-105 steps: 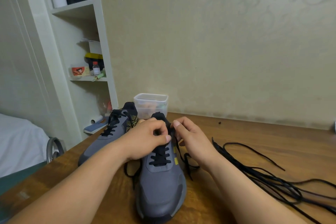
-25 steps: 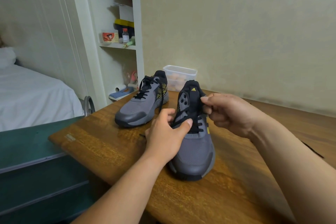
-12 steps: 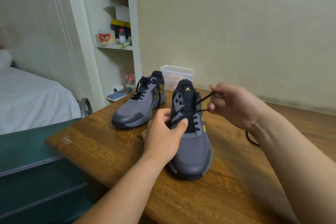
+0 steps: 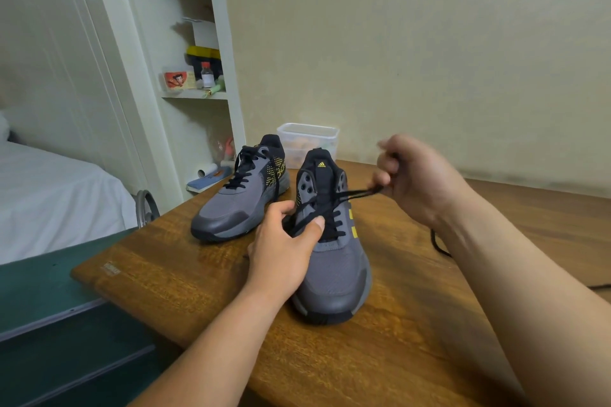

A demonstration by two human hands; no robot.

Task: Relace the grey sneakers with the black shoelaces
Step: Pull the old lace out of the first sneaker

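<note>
Two grey sneakers stand on the wooden table. The near sneaker points its toe at me, its tongue upright, laced partway with a black shoelace. My left hand grips this sneaker's left side, with the thumb pressing the lace against the eyelets. My right hand is closed on the lace end, pulling it taut to the right above the shoe. The far sneaker sits behind and to the left, fully laced in black.
A clear plastic container stands behind the sneakers by the wall. A loose black lace piece lies right of my right forearm. A white shelf unit and a bed are off the table's left edge.
My right hand has drawn the lace out of the near sneaker and further right and up, so it is now taut. My left hand has stayed on the shoe's side.
</note>
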